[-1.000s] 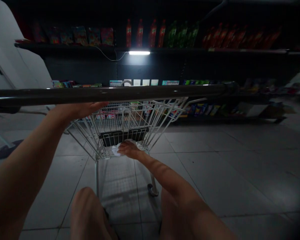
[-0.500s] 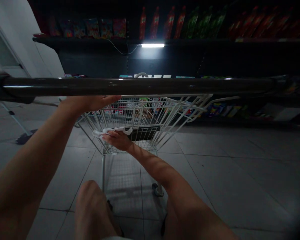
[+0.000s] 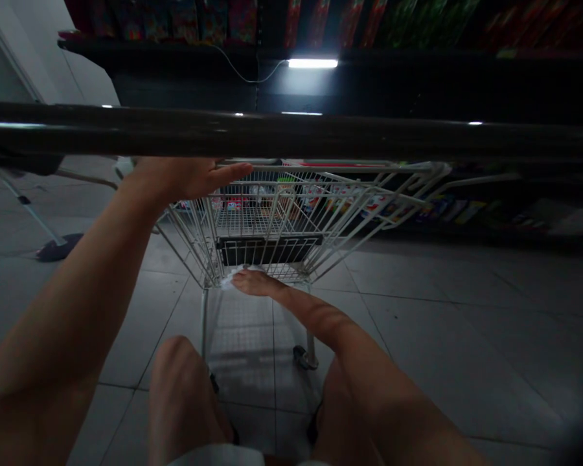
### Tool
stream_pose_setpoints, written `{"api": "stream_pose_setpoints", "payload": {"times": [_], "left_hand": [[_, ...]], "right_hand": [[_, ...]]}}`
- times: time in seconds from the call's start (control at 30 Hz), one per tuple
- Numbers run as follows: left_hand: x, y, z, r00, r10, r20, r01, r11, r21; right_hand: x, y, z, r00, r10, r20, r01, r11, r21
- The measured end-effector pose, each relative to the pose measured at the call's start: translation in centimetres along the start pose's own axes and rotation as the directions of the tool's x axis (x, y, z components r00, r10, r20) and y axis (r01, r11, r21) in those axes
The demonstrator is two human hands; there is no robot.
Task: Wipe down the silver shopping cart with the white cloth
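Note:
A wire shopping cart basket [image 3: 267, 213] stands in front of me, with a dark metal handle bar [image 3: 272, 133] across the top of the view. My right hand [image 3: 256, 283] presses a white cloth [image 3: 230, 281] against the lower wires of the basket, and the hand hides most of the cloth. My left hand [image 3: 187, 179] lies flat just below the handle bar, fingers stretched along the basket's top wire. A black panel [image 3: 269, 250] crosses the basket wall above my right hand.
Shelves of colourful bags and bottles [image 3: 320, 22] run along the back, lit by a strip light [image 3: 313, 63]. A cart wheel [image 3: 304, 357] rests on the grey tiled floor [image 3: 418, 336]. My knees [image 3: 175, 388] show below the basket. A dark-based stand [image 3: 53, 249] is at the left.
My right hand has moved down and rightward along the basket, and the cloth is now bunched mostly beneath it. My left hand has shifted slightly, and the view has tilted downward.

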State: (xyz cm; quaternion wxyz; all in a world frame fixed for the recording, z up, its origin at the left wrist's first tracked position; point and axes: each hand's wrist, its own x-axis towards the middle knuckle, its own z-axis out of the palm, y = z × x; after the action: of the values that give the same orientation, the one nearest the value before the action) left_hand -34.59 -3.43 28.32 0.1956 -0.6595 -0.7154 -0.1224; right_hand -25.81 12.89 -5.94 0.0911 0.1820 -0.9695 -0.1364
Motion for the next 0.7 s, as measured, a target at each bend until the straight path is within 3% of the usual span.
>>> {"api": "stream_pose_setpoints", "payload": {"times": [0.13, 0.2, 0.27, 0.37, 0.47, 0.53, 0.6, 0.7], "left_hand": [[0.2, -0.1, 0.4, 1.0, -0.014, -0.001, 0.014, 1.0, -0.015], [0.1, 0.2, 0.3, 0.998, -0.055, 0.017, 0.055, 0.998, -0.011], [-0.1, 0.6, 0.1, 0.994, -0.101, 0.037, 0.102, 0.995, -0.019], [-0.3, 1.0, -0.2, 0.988, -0.141, 0.055, 0.143, 0.989, -0.032], [-0.2, 1.0, -0.3, 0.992, -0.115, 0.057, 0.116, 0.993, -0.022], [0.0, 0.7, -0.2, 0.994, -0.089, 0.063, 0.09, 0.996, -0.015], [0.2, 0.5, 0.0, 0.992, -0.1, 0.071, 0.101, 0.995, -0.021], [0.3, 0.1, 0.2, 0.989, -0.136, 0.064, 0.139, 0.99, -0.038]], "right_hand": [[1.6, 0.6, -1.7, 0.974, 0.137, -0.181, -0.138, 0.99, 0.008], [2.8, -0.1, -1.4, 0.934, 0.22, -0.281, -0.218, 0.975, 0.039], [3.7, -1.1, -0.1, 0.912, 0.275, -0.303, -0.271, 0.961, 0.056], [3.2, -2.1, 2.6, 0.952, 0.192, -0.236, -0.195, 0.981, 0.013], [0.4, -1.6, 4.2, 0.983, 0.056, -0.176, -0.063, 0.997, -0.034], [-2.0, -0.5, 3.6, 0.984, 0.051, -0.17, -0.059, 0.997, -0.043], [-4.2, 0.7, 1.8, 0.976, 0.087, -0.198, -0.1, 0.993, -0.057], [-6.1, 2.2, -1.5, 0.923, 0.176, -0.342, -0.211, 0.975, -0.065]]}}
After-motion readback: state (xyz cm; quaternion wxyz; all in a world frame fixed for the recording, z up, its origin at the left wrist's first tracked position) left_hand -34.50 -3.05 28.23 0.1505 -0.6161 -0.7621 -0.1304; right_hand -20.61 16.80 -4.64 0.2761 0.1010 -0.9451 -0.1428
